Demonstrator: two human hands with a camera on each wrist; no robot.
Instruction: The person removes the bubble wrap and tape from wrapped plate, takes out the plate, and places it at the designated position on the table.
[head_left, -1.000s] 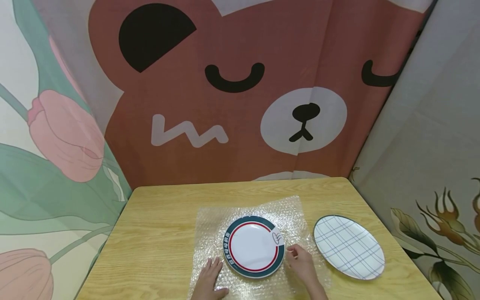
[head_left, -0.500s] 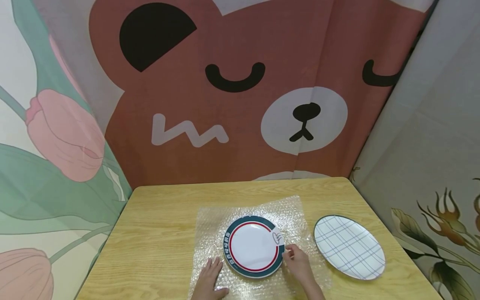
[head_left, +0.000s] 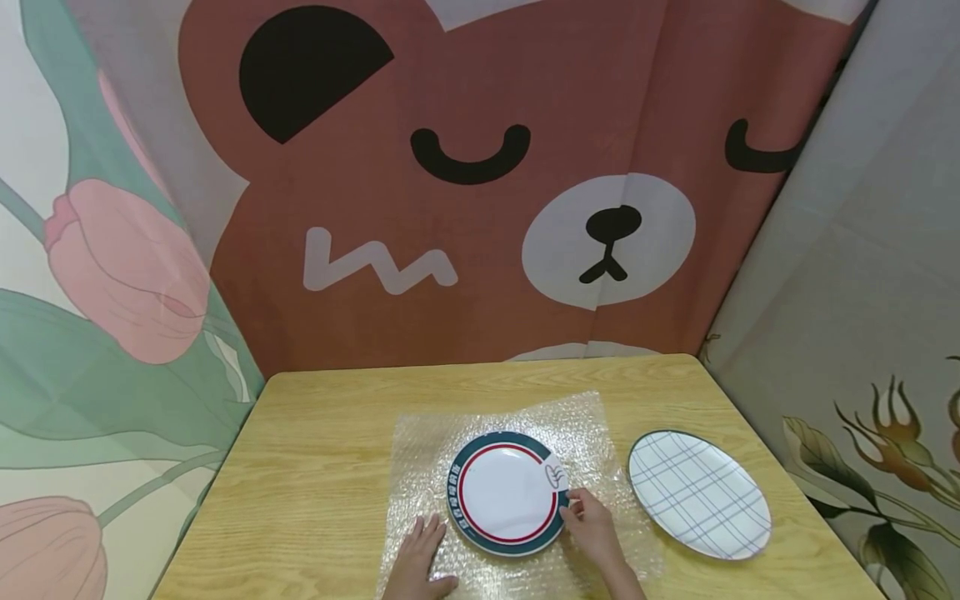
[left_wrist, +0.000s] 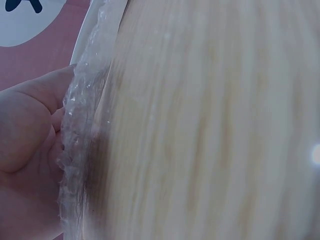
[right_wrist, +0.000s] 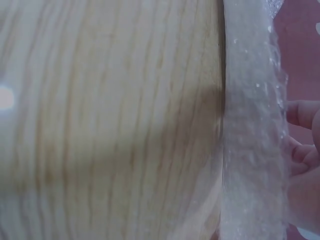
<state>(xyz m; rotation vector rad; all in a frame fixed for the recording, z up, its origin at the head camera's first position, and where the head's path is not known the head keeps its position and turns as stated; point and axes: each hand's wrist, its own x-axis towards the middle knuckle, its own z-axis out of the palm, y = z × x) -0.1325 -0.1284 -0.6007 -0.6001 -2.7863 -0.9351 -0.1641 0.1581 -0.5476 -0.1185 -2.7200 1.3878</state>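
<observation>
In the head view a round white plate (head_left: pixel 507 493) with a dark teal rim and red ring lies on a sheet of bubble wrap (head_left: pixel 423 446). My left hand (head_left: pixel 417 562) rests flat on the wrap just left of the plate, fingers spread. My right hand (head_left: pixel 594 527) is at the plate's right edge, thumb and forefinger pinching the rim. The left wrist view has the left hand (left_wrist: pixel 30 130) beyond the edge of the bubble wrap (left_wrist: pixel 82 115). Curled fingers (right_wrist: pixel 302 115) of the right hand show past the wrap in the right wrist view.
An oval white plate (head_left: pixel 699 494) with a blue-grey check pattern and dark rim lies to the right of the wrap. Everything sits on a wooden table (head_left: pixel 315 467). A bear-print curtain (head_left: pixel 480 250) hangs behind it, with patterned cloths at both sides.
My right hand has shifted slightly left, from beside the round plate onto its right rim. The left hand and both plates have stayed where they were.
</observation>
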